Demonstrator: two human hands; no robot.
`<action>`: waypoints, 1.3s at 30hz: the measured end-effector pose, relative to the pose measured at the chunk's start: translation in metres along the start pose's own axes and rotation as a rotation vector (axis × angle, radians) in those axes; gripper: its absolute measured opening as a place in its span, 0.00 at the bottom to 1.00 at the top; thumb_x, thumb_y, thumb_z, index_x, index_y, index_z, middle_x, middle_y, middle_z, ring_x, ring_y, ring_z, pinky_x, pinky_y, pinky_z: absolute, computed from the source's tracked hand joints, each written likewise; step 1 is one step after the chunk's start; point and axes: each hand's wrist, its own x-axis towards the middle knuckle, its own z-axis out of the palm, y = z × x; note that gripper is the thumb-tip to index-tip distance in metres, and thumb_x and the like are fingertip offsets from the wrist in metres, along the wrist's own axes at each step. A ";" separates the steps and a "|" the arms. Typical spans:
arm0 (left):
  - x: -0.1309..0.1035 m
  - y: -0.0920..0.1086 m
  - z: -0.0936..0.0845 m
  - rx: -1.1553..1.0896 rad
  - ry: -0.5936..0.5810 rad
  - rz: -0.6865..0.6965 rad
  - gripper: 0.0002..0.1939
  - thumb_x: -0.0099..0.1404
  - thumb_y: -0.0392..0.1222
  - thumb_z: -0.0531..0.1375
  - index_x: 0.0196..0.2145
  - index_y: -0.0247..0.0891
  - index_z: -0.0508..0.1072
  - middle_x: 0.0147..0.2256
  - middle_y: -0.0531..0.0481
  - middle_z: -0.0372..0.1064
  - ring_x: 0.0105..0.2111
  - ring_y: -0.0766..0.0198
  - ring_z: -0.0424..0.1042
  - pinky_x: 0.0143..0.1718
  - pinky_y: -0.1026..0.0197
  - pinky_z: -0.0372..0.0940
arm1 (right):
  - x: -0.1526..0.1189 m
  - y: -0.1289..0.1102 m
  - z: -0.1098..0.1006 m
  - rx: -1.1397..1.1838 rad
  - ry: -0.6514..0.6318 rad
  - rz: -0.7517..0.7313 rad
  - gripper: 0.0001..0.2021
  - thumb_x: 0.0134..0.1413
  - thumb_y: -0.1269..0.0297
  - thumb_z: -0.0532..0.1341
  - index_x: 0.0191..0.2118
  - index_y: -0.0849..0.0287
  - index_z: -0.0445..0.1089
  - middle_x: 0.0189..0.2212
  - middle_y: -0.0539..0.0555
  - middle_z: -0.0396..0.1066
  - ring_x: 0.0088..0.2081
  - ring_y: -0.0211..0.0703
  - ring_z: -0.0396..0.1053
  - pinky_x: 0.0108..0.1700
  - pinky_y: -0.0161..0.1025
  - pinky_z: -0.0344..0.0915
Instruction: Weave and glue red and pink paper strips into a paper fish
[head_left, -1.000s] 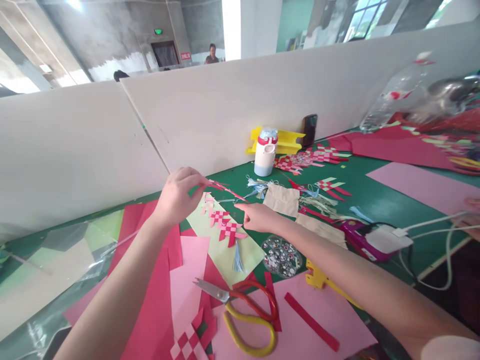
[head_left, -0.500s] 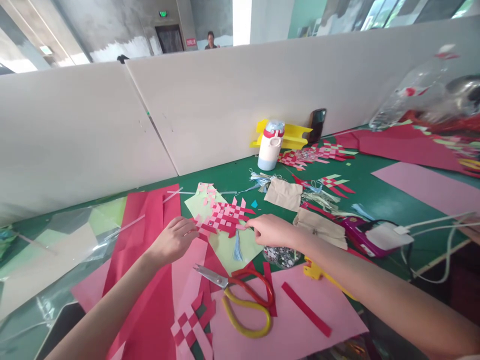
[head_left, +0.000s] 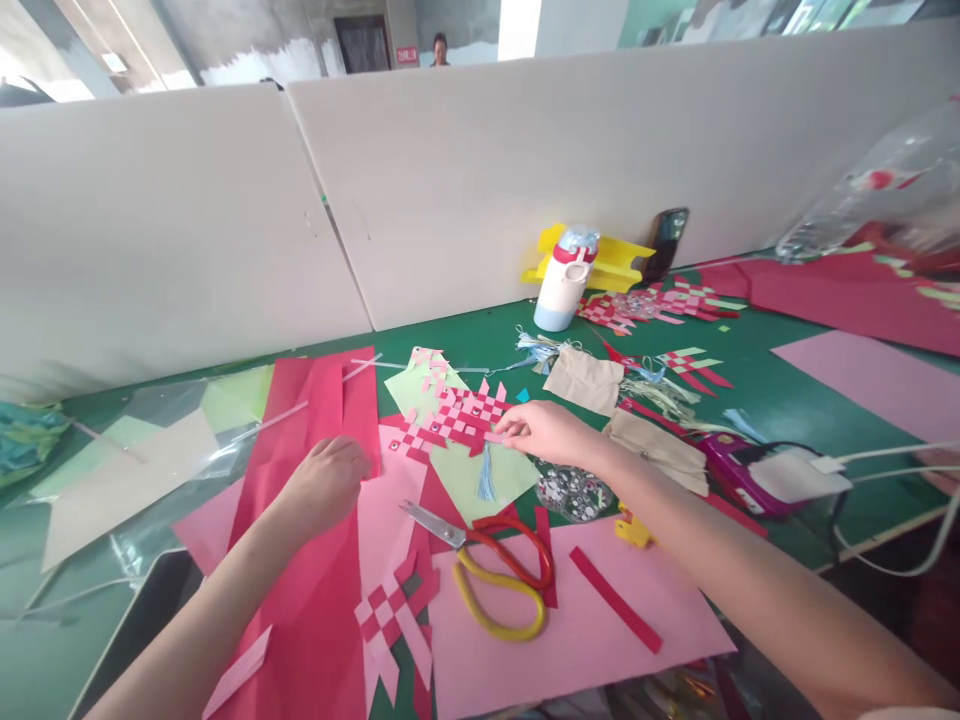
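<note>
My right hand (head_left: 536,430) pinches the pink tail end of a woven red and pink paper fish (head_left: 457,415), beside a light blue tassel (head_left: 486,475). The fish lies over light green paper (head_left: 469,495). My left hand (head_left: 334,475) rests over red paper sheets (head_left: 300,600), left of the fish, its fingers curled and their tips partly hidden. Nearer to me are scissors (head_left: 499,590) with one red and one yellow handle, and another woven paper piece (head_left: 386,610). A dark red strip (head_left: 616,600) lies on the pink sheet (head_left: 600,670).
A white bottle (head_left: 562,285) and a phone (head_left: 667,243) stand by the white partition (head_left: 450,190). Cloth pouches (head_left: 583,380), a purple device (head_left: 742,475) with cables and googly eyes (head_left: 574,492) lie to the right. A person (head_left: 440,50) is beyond the partition.
My left hand has drawn back left, away from the fish. My right hand's fingers have closed on the tail end. The camera view has shifted slightly.
</note>
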 end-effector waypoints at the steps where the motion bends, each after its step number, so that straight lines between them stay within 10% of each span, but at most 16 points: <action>1: -0.007 0.004 -0.004 0.007 -0.031 -0.025 0.15 0.57 0.26 0.50 0.29 0.38 0.76 0.32 0.44 0.75 0.38 0.53 0.73 0.39 0.50 0.67 | -0.001 -0.003 0.002 0.022 0.020 -0.008 0.09 0.53 0.68 0.61 0.39 0.59 0.77 0.37 0.54 0.79 0.39 0.45 0.76 0.37 0.35 0.69; 7: -0.046 0.040 -0.028 -0.156 0.013 -0.209 0.13 0.64 0.34 0.51 0.36 0.41 0.76 0.37 0.46 0.76 0.39 0.55 0.74 0.38 0.53 0.70 | 0.002 -0.035 0.032 0.410 0.055 -0.103 0.05 0.50 0.69 0.64 0.35 0.58 0.76 0.32 0.53 0.79 0.34 0.43 0.77 0.37 0.38 0.72; 19: -0.078 0.106 -0.050 -0.657 0.515 -0.438 0.08 0.64 0.39 0.60 0.42 0.40 0.76 0.34 0.51 0.75 0.30 0.68 0.74 0.33 0.66 0.71 | -0.029 -0.129 0.072 0.880 -0.201 -0.147 0.10 0.46 0.67 0.69 0.36 0.60 0.72 0.27 0.51 0.77 0.29 0.38 0.75 0.36 0.38 0.73; 28: -0.134 0.127 -0.040 -0.522 0.711 -0.408 0.05 0.64 0.36 0.60 0.35 0.41 0.77 0.32 0.50 0.75 0.31 0.66 0.75 0.33 0.65 0.71 | -0.064 -0.160 0.114 0.888 -0.185 -0.141 0.15 0.39 0.64 0.73 0.33 0.58 0.70 0.27 0.48 0.74 0.31 0.39 0.74 0.35 0.37 0.72; 39: -0.182 0.163 -0.012 -0.940 0.805 -0.678 0.03 0.60 0.38 0.64 0.34 0.38 0.77 0.31 0.50 0.75 0.32 0.65 0.75 0.36 0.63 0.74 | -0.109 -0.184 0.149 0.898 -0.154 -0.125 0.12 0.43 0.68 0.68 0.34 0.57 0.66 0.30 0.49 0.75 0.34 0.39 0.74 0.37 0.37 0.70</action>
